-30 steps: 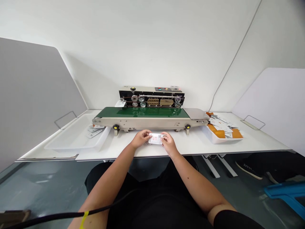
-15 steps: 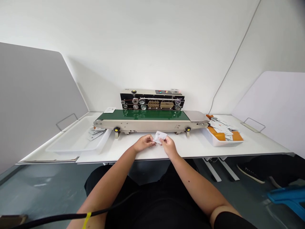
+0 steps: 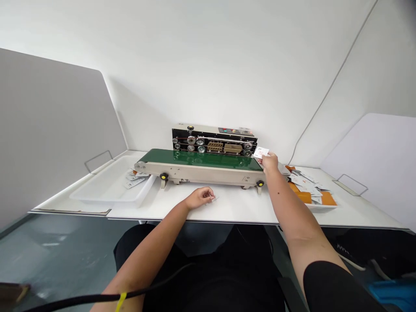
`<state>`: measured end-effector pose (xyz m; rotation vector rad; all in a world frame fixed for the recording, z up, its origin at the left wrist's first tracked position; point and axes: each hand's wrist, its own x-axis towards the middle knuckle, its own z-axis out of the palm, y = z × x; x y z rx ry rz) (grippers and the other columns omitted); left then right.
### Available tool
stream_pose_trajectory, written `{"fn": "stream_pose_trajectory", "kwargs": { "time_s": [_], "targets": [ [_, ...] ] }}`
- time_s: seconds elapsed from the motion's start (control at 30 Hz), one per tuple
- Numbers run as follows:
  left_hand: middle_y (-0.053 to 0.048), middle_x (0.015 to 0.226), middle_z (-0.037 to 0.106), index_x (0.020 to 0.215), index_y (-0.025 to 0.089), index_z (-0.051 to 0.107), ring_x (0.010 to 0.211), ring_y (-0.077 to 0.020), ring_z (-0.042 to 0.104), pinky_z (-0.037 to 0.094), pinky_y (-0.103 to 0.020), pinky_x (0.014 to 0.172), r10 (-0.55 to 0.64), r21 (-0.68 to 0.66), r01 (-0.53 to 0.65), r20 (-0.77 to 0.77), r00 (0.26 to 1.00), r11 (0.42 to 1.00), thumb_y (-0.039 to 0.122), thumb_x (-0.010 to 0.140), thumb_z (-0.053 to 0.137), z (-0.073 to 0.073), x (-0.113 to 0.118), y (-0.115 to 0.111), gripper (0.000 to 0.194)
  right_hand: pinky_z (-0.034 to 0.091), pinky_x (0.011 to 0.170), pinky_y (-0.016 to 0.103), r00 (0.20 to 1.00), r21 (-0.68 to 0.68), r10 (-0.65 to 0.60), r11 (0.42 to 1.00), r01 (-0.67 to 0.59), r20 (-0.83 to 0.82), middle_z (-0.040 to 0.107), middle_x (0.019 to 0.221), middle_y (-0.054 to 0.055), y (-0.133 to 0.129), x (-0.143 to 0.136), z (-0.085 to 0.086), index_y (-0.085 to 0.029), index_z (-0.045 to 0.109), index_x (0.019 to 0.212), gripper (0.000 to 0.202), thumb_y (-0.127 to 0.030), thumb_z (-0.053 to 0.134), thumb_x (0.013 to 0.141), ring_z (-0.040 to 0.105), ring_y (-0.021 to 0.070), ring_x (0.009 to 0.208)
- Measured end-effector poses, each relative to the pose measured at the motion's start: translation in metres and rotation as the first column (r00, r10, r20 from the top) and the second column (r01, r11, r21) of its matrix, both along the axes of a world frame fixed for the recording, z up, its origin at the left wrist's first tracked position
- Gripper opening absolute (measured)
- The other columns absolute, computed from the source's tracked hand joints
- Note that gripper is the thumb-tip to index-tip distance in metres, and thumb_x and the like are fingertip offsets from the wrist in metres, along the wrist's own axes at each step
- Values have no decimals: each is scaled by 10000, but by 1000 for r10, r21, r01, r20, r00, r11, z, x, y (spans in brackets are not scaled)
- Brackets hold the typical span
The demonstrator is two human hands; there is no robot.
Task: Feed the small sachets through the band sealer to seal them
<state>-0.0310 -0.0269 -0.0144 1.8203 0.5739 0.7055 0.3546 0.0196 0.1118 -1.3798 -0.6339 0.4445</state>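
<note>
**White packet shifts from lower centre to right of centre**

The right hand has carried the white packet [image 3: 261, 152] there, away from the left hand. The right hand [image 3: 269, 163] pinches its edge between thumb and fingers, near the right end of the green belt [image 3: 201, 158]. The left hand [image 3: 199, 198] is at lower centre, fingers curled nearly together; a pale scrap [image 3: 216, 198] shows at their tips, too small to tell whether gripped. The left tray [image 3: 108, 202] contains several packets [image 3: 134, 182].
</note>
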Motion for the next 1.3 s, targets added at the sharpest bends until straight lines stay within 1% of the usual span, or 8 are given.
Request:
{"fn": "stream_pose_trajectory", "kwargs": {
  "time_s": [0.2, 0.57, 0.77, 0.87, 0.97, 1.03, 1.17, 1.3],
  "targets": [
    [-67, 833, 693, 950, 138, 621, 730, -152, 644, 498, -268, 664, 24, 26, -24, -9, 1000, 999, 528, 797, 752, 2, 0, -1, 439, 443, 394, 153, 987, -102, 113, 987, -124, -110, 594, 548, 24, 24, -18, -2, -40, 660, 1034, 224, -48, 633, 812, 556, 98, 436],
    [-78, 848, 702, 927, 135, 640, 716, -148, 628, 492, -255, 636, 34, 44, -33, -19, 999, 998, 504, 818, 729, 2, 0, -2, 395, 487, 455, 161, 954, -118, 277, 950, -289, -112, 615, 642, 31, 45, -69, 6, -105, 642, 866, 69, -107, 694, 822, 568, 82, 509],
    [-79, 942, 714, 897, 168, 686, 903, -196, 651, 522, -311, 829, 198, 373, -163, -57, 979, 913, 385, 877, 653, 5, -5, 2, 220, 571, 729, 260, 976, 5, 148, 989, -151, 161, 648, 1092, 104, 5, -100, 8, -169, 658, 1109, 265, -266, 653, 863, 639, 154, 881],
    [-100, 1169, 705, 1099, 206, 698, 1146, -264, 608, 446, -388, 1042, 198, 536, -91, -145, 969, 840, 370, 830, 711, 2, -4, 4, 316, 531, 927, 349, 820, 206, 19, 964, -166, 572, 562, 1301, 127, -49, -132, -19, -210, 635, 1231, 340, -285, 552, 910, 579, 219, 1110],
    [-127, 1348, 633, 1243, 217, 664, 1290, -337, 529, 383, -424, 1119, 201, 565, -21, -259, 945, 824, 423, 706, 826, -2, 1, 3, 597, 488, 998, 420, 576, 44, 247, 895, -443, 779, 640, 1125, 105, -101, -166, -70, -235, 664, 1203, 318, -259, 515, 923, 594, 244, 1050],
    [-132, 1329, 644, 1238, 215, 670, 1275, -343, 540, 390, -418, 1111, 219, 574, -19, -282, 934, 819, 417, 694, 831, -5, 4, 3, 602, 471, 1025, 438, 457, -106, 388, 842, -529, 800, 662, 1092, 89, -122, -183, -107, -251, 653, 1239, 357, -233, 517, 910, 592, 249, 1068],
    [-122, 1185, 705, 1165, 213, 700, 1135, -301, 614, 440, -388, 1036, 222, 582, -42, -242, 945, 812, 300, 754, 761, -7, 7, 7, 424, 381, 1129, 498, 400, -303, 499, 835, -460, 769, 562, 1389, 111, -125, -197, -149, -243, 568, 1385, 527, -282, 608, 861, 466, 295, 1323],
    [-122, 1126, 720, 1079, 205, 727, 1063, -293, 639, 459, -386, 996, 226, 566, -76, -200, 953, 821, 277, 740, 777, -7, 7, 12, 350, 360, 1147, 473, 320, -435, 587, 789, -435, 744, 556, 1419, 118, -113, -197, -150, -224, 531, 1418, 562, -292, 621, 868, 458, 283, 1352]
  ]
}}
